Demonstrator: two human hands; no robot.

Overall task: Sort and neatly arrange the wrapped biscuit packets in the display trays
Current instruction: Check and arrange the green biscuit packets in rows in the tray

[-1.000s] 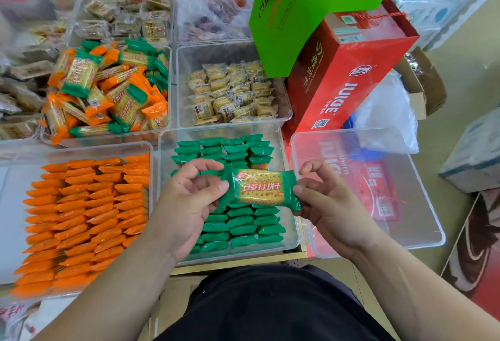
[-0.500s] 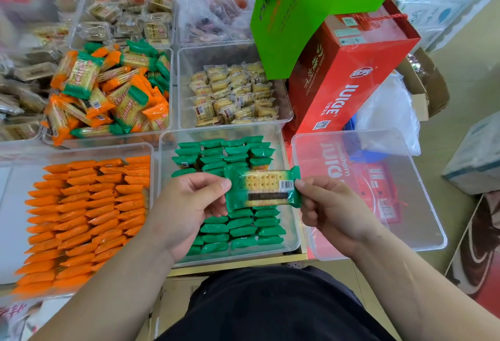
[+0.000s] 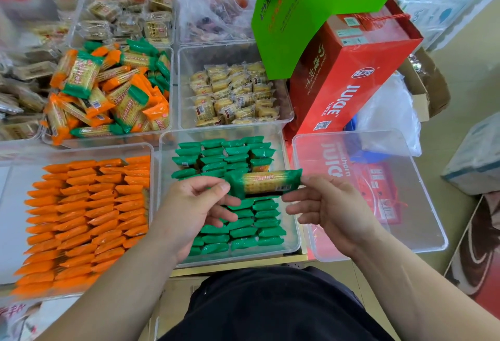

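A green-wrapped biscuit packet (image 3: 266, 184) hangs on its edge above the clear tray (image 3: 290, 243) of neatly rowed green packets (image 3: 243, 229). My left hand (image 3: 194, 208) pinches its left end between thumb and fingers. My right hand (image 3: 328, 210) touches its right end with its fingertips, fingers loosely spread. To the left, a clear tray (image 3: 151, 151) holds rows of orange packets (image 3: 86, 219). Behind it, another tray (image 3: 173, 75) holds a loose mixed heap of orange and green packets (image 3: 108, 91).
An empty clear tray (image 3: 433, 237) stands at the right over a red juice carton. A red JUICE box (image 3: 349, 75) with a green bag (image 3: 305, 15) stands behind it. A tray of yellow biscuits (image 3: 232, 94) and trays of brown packets (image 3: 127, 18) fill the back.
The green packet has been turned from lying face up to standing on its edge. My right hand's fingers have loosened at its right end.
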